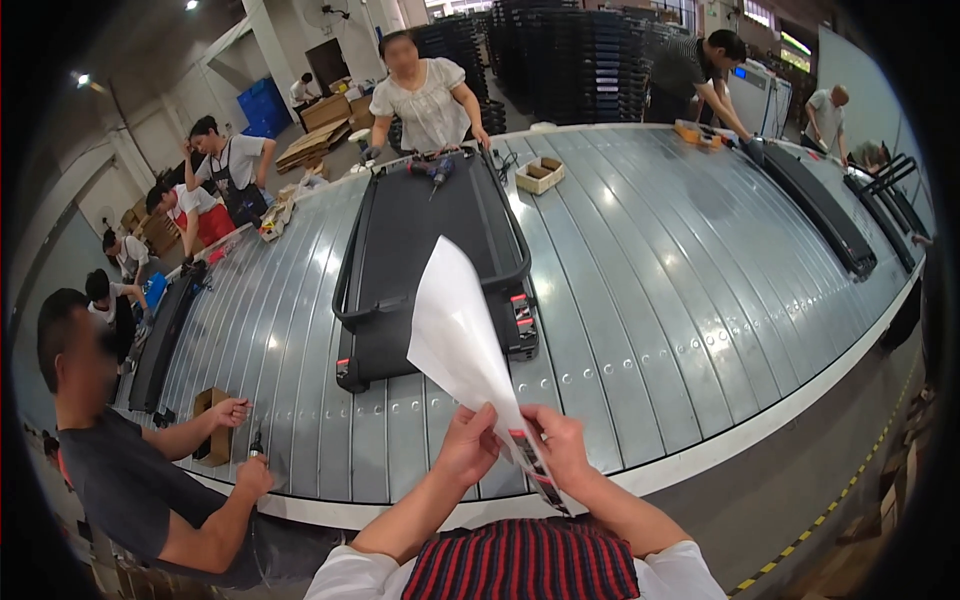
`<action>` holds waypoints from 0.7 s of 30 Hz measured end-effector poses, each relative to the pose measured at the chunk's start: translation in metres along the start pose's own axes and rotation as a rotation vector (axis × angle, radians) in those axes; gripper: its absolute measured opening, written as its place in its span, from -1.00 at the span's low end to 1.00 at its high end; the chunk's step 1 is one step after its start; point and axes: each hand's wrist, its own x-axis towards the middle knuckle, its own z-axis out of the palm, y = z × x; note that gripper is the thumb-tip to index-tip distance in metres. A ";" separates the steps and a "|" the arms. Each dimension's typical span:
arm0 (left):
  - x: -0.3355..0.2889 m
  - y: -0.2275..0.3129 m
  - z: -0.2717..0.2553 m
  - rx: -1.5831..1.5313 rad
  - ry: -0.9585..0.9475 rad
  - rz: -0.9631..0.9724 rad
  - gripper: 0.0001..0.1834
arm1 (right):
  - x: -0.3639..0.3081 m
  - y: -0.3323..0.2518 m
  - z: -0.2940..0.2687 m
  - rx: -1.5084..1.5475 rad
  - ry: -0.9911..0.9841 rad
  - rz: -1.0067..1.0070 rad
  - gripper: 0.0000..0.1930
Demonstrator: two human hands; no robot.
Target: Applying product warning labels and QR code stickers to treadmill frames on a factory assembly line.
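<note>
A large white sheet (455, 320) with dark, red-marked labels along its lower part stands tilted up in front of me. Its lower left edge is pinched by my left hand (468, 450), thumb on top. Closed on the sheet's other side is my right hand (562, 452), close to the red-and-black labels; its fingertips are partly hidden. Past the sheet, a black treadmill (395, 230) with a looped handrail lies flat on the slatted metal line (600, 300). Red-and-black stickers (522, 308) show at its near right corner. A power drill (438, 172) rests on its far end.
A person (170, 450) at my left works with a screwdriver-like tool (257, 443) beside a cardboard box (212, 430). Another person (425, 95) stands across the line, near a small box (540, 175). More treadmills (810, 205) lie at both sides, with people around them.
</note>
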 end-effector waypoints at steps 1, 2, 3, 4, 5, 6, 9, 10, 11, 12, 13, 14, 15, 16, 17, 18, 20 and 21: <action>0.000 -0.002 -0.004 0.009 -0.014 -0.011 -0.77 | -0.002 -0.002 -0.001 -0.061 -0.002 0.015 -0.86; 0.001 -0.003 -0.008 0.020 -0.024 -0.020 -0.77 | -0.002 0.000 -0.002 -0.064 -0.002 0.002 -0.86; 0.002 -0.003 -0.011 0.017 -0.021 -0.039 -0.77 | -0.003 0.004 -0.002 0.030 -0.026 0.053 -0.86; 0.002 -0.005 -0.012 0.016 -0.026 -0.030 -0.77 | -0.004 0.007 -0.003 0.124 -0.051 0.106 -0.86; -0.006 -0.006 -0.007 0.010 -0.009 -0.024 -0.74 | -0.010 0.008 -0.003 0.216 -0.056 0.132 -0.85; -0.012 -0.007 -0.004 0.003 0.011 -0.018 -0.71 | -0.015 0.008 -0.005 0.216 -0.062 0.137 -0.85; -0.023 -0.010 -0.002 -0.012 0.035 -0.016 -0.70 | -0.025 0.013 -0.007 0.516 -0.105 0.398 -0.85; -0.024 -0.012 -0.001 -0.016 0.044 -0.017 -0.70 | -0.026 0.014 -0.009 0.517 -0.111 0.407 -0.85; -0.021 -0.012 -0.001 -0.004 0.057 0.006 -0.70 | -0.022 0.015 -0.011 0.433 -0.113 0.406 -0.85; -0.016 -0.012 0.000 0.008 0.069 0.027 -0.71 | -0.016 0.016 -0.013 0.349 -0.113 0.405 -0.84; -0.009 -0.009 0.002 0.004 0.082 0.025 -0.71 | -0.005 0.014 -0.016 0.297 -0.092 0.366 -0.83; -0.011 -0.009 0.003 0.008 0.101 0.048 -0.71 | -0.004 0.013 -0.017 0.310 -0.096 0.406 -0.84; -0.013 -0.008 0.006 0.013 0.114 0.068 -0.72 | -0.005 0.008 -0.018 0.368 -0.068 0.443 -0.84; -0.018 -0.005 0.010 0.004 0.140 0.058 -0.72 | -0.007 0.008 -0.018 0.444 -0.060 0.482 -0.83; -0.017 0.002 0.015 0.036 0.175 0.155 -0.72 | -0.004 0.012 -0.021 0.525 -0.002 0.477 -0.84; -0.016 0.007 0.017 0.068 0.211 0.251 -0.72 | -0.002 0.017 -0.025 0.605 0.058 0.474 -0.85; -0.019 0.018 0.012 0.194 0.328 0.361 -0.72 | 0.000 0.016 -0.038 0.630 0.110 0.473 -0.85; -0.021 0.022 0.010 0.328 0.431 0.471 -0.72 | 0.002 0.015 -0.043 0.657 0.172 0.459 -0.85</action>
